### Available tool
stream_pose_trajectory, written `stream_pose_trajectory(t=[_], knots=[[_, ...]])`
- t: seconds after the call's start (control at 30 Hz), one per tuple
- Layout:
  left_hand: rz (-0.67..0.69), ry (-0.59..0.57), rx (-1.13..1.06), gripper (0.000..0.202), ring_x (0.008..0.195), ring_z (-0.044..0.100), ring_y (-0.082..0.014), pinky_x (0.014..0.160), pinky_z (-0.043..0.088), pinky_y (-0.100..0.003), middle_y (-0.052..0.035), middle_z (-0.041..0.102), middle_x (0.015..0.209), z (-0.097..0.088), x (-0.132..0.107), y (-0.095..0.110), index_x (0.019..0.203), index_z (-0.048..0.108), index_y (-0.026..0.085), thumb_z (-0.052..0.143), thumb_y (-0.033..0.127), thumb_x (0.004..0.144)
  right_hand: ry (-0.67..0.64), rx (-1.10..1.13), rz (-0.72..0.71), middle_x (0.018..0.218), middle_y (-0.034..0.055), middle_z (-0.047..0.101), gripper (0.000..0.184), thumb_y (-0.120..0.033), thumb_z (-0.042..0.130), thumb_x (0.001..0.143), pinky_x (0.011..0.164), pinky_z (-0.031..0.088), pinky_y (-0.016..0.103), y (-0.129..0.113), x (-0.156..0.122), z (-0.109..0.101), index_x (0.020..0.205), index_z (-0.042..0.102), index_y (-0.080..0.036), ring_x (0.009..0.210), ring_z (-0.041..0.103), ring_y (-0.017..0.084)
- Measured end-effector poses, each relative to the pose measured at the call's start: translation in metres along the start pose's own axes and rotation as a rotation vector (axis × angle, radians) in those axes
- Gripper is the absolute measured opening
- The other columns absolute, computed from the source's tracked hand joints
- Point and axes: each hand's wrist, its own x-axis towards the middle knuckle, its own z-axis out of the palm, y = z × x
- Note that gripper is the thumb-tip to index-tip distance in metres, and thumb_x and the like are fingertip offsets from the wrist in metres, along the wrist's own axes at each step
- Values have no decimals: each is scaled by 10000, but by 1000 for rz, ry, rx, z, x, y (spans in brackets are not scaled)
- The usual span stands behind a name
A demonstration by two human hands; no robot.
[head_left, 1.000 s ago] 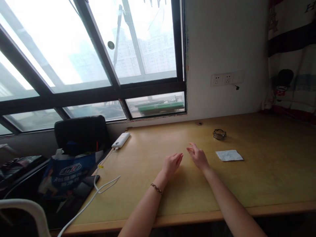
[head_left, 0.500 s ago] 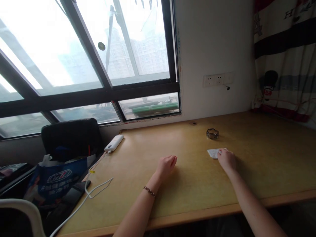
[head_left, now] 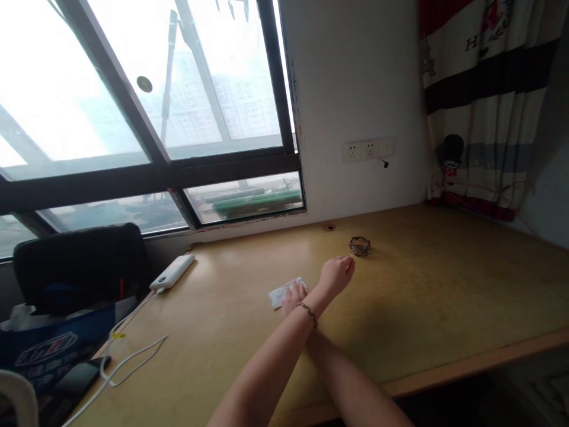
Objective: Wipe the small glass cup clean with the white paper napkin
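Our left fingers [head_left: 349, 265] are curling loosely together and gripping nothing, with the left hand [head_left: 336, 274] hovering just short of the small glass dish [head_left: 360, 245]. Our right fingers [head_left: 290, 290] are resting on the white folded paper [head_left: 280, 294], but the left wrist is covering most of the right hand [head_left: 297, 292], so we can't tell whether they're pinching or just pressing. We're crossing arms, left with the beaded bracelet [head_left: 307, 311] on top, and the paper is lying flat on the wooden desk [head_left: 444, 284] between the dish and the white power bank [head_left: 172, 272], whose cable [head_left: 133, 362] is trailing off the left edge.
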Motion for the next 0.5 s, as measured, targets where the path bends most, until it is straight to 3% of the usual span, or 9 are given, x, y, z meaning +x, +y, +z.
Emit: stream_pose_trajectory(t=[0.07, 0.13, 0.2, 0.33, 0.5], knots=[[-18, -25, -9, 258, 775, 543, -148, 666, 402, -234, -58, 563, 959, 24, 28, 19, 1000, 517, 211, 350, 296, 822, -27, 23, -3, 1215, 137, 434, 311, -214, 418, 776, 914, 280, 380, -13, -4, 3, 1053, 528, -126, 1137, 338, 260], [-81, -63, -11, 392, 865, 536, -177, 697, 419, -265, -108, 419, 1198, 48, 47, 32, 1173, 378, 195, 404, 296, 796, -72, 81, -146, 1182, 128, 455, 308, -265, 445, 768, 908, 288, 356, -17, -10, 1, 1027, 536, -124, 1123, 342, 241], [-130, -108, -8, 562, 907, 528, -218, 697, 434, -300, -158, 251, 1315, 71, 59, 38, 1265, 235, 159, 445, 321, 770, -118, 135, -310, 1114, 103, 499, 286, -320, 462, 761, 874, 318, 338, -14, -14, -3, 964, 561, -145, 1068, 377, 222], [-147, -186, -2, 613, 914, 527, -248, 692, 443, -330, -179, 182, 1337, 97, 69, 32, 1292, 153, 146, 429, 329, 776, -160, 176, -425, 952, 66, 562, 239, -332, 427, 788, 816, 344, 315, -6, -12, -9, 855, 588, -168, 960, 416, 188], [-144, -215, -23, 413, 895, 522, -218, 694, 428, -295, -163, 347, 1204, 97, 71, 14, 1188, 324, 148, 395, 271, 800, -128, 177, -391, 957, 75, 550, 229, -335, 461, 773, 782, 342, 327, -8, -8, -7, 858, 588, -165, 939, 408, 197]])
